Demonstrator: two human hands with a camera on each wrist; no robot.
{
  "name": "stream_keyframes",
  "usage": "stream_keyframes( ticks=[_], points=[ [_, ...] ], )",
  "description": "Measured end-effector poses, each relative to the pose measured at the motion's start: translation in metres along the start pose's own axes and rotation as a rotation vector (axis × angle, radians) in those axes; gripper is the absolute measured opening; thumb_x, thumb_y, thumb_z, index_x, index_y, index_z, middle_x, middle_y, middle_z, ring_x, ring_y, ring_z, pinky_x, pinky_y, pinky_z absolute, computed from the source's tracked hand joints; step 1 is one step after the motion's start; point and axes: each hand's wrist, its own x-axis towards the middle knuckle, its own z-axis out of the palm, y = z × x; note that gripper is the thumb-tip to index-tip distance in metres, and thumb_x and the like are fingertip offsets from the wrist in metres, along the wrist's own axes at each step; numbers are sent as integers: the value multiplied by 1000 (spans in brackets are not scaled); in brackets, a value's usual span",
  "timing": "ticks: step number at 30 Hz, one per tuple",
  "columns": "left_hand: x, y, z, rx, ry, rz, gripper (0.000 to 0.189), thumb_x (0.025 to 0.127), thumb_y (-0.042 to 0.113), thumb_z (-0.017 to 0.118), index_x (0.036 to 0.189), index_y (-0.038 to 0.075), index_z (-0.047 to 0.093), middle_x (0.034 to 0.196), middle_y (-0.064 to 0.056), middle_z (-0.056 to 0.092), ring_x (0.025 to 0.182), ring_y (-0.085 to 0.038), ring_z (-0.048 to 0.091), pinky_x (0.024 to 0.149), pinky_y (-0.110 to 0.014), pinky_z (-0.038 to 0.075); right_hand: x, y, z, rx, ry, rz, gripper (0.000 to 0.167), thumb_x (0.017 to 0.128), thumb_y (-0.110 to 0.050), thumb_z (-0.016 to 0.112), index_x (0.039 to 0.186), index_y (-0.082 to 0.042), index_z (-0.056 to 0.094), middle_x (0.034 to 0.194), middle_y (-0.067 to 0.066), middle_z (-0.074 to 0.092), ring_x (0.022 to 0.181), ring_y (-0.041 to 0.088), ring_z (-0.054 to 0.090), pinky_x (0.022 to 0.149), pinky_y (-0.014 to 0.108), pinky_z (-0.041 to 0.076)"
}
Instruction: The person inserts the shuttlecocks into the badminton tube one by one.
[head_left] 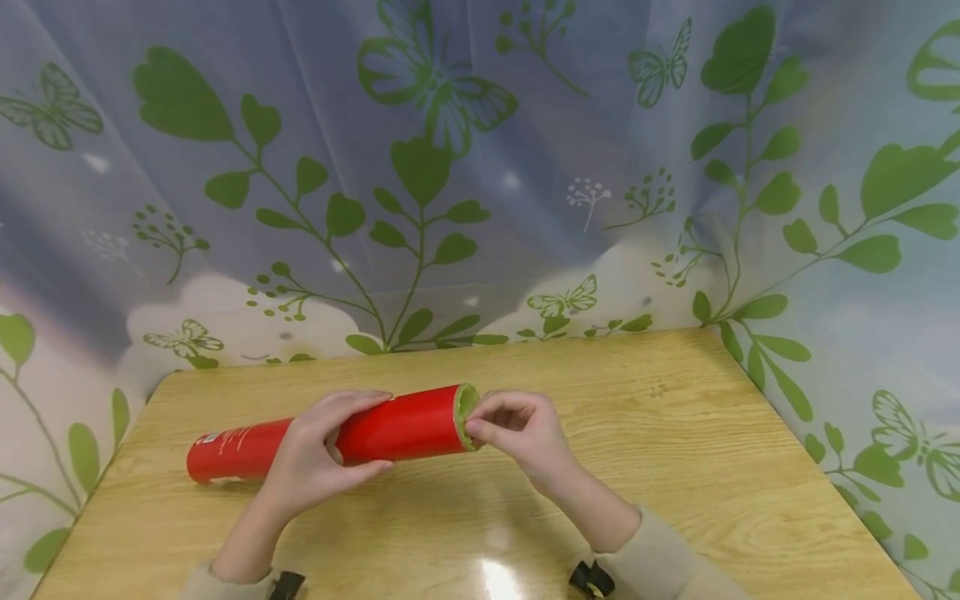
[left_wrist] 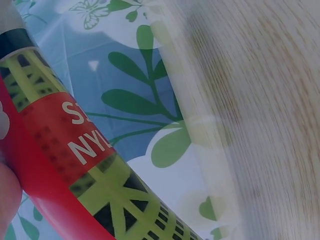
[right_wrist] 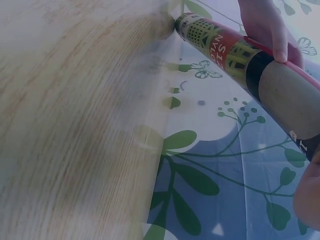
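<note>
A long red shuttlecock tube (head_left: 420,423) lies slanted in the head view, its mouth tipped up toward the right. My left hand (head_left: 318,442) grips it round the middle, thumb below and fingers over the top. Inside the mouth shows the yellow-green skirt edge of a shuttlecock (head_left: 467,408). My right hand (head_left: 528,433) has thumb and forefinger pinched together on that edge; the rest of the shuttlecock is hidden in the tube. In the left wrist view the tube's printed side (left_wrist: 90,135) carries a red band with white letters. The right wrist view shows the tube (right_wrist: 240,60) from its far side.
A wood-grain table (head_left: 675,433) spreads beneath both hands. Behind it and at its sides hangs a curtain (head_left: 525,208) with green leaves and butterflies. Black straps (head_left: 592,579) show at the cuffs.
</note>
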Motion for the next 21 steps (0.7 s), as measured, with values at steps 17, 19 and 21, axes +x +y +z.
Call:
stream_keyframes(
  ticks=[17,19,21],
  points=[
    [-1,0,0,-18,-6,4,80,61,-2,100,135,8,71,129,-12,74,124,-5,63,102,-6,49,2,-6,-1,-83,-5,113,11,90,3,79,95,11,75,89,-9,78,75,5,68,71,21,60],
    [-1,-1,0,3,-16,3,80,61,-1,100,135,10,71,129,-10,75,122,-9,65,102,-6,48,1,-6,-2,-70,-3,127,4,90,2,81,93,1,80,91,-8,79,76,6,69,72,21,60],
    [-1,-2,0,30,-24,4,80,62,1,100,135,11,72,129,-8,75,121,-13,66,102,-5,47,-1,-7,-4,-48,-1,138,8,89,-1,83,93,-9,83,93,-9,80,77,5,71,73,21,61]
  ],
)
